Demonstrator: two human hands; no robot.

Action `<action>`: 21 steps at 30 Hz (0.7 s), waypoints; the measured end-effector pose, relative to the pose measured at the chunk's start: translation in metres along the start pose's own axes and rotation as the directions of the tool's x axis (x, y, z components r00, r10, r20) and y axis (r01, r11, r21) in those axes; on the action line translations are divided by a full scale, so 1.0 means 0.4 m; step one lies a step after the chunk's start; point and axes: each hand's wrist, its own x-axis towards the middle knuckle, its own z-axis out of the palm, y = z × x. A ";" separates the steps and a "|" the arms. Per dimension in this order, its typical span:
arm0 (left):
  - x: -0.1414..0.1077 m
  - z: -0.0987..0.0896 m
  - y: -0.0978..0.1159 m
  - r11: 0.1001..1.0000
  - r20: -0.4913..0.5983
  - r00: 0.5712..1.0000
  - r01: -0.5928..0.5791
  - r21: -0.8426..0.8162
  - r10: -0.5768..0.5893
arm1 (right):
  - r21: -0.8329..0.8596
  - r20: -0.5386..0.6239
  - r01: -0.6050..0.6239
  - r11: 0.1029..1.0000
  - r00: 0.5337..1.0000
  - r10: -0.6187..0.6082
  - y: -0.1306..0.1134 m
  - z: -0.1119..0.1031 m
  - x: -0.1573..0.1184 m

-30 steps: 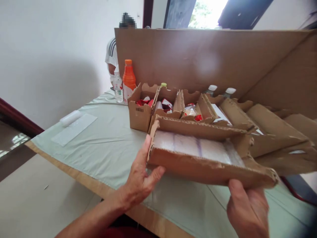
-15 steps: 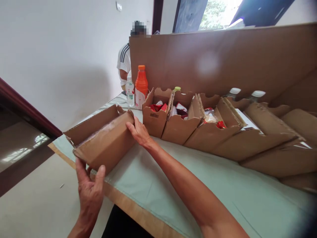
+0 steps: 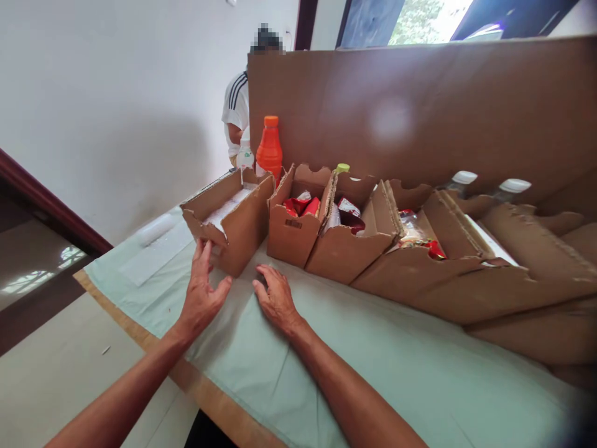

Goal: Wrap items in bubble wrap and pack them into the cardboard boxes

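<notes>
An open cardboard box (image 3: 247, 227) stands on the green cloth (image 3: 289, 330), at the left end of a row of similar boxes; something whitish lies inside it. My left hand (image 3: 203, 292) is at its near left corner, fingertips against the cardboard, fingers apart and not wrapped round it. Just in front of the gap between this box and its neighbour, my right hand (image 3: 275, 298) hovers low over or rests on the cloth, fingers spread, holding nothing. The neighbouring box (image 3: 293, 233) contains red packets (image 3: 303, 205).
An orange bottle (image 3: 269, 146) and a clear bottle (image 3: 245, 155) stand behind the left box. A tall cardboard panel (image 3: 396, 112) rises behind the row. Clear plastic (image 3: 156, 249) lies on the cloth at left. A person (image 3: 237, 102) is beyond the panel's left edge.
The left box has moved right and back, up beside the row, and stands on the cloth. My right hand has let go of it and come down; my left hand has followed rightward. Plastic is uncovered at left.
</notes>
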 end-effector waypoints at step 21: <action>0.063 0.176 -0.073 0.975 0.256 0.966 -0.078 0.210 0.023 | -0.114 -0.022 0.028 0.993 0.999 -0.030 -0.005 0.004 0.014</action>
